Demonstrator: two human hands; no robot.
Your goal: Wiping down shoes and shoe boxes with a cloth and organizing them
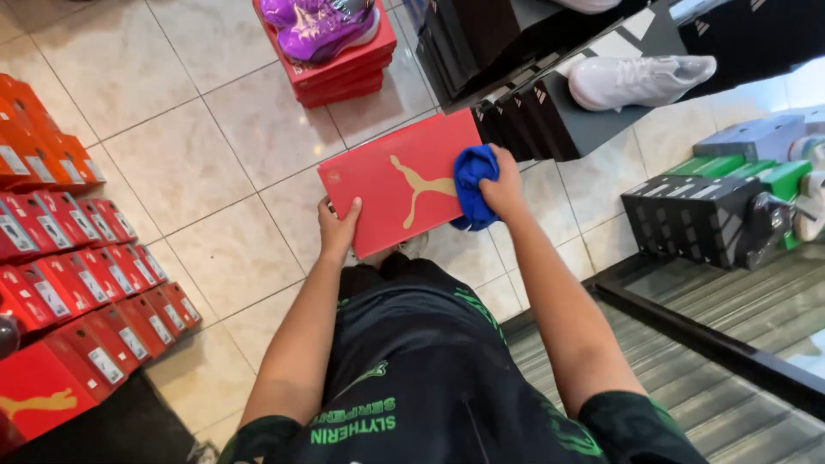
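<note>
I hold a flat red shoe box (387,185) with a gold animal logo on its lid, out in front of my body over the tiled floor. My left hand (337,228) grips the box's near left edge, thumb on top of the lid. My right hand (503,187) is closed on a bunched blue cloth (473,185) and presses it against the right side of the lid.
Rows of red and orange shoe boxes (82,283) stand at the left. A red box stack with a purple shoe (322,26) is ahead. Black boxes with a white shoe (638,79) are at upper right. Green and black boxes (705,206) and a metal grate (730,378) lie at right.
</note>
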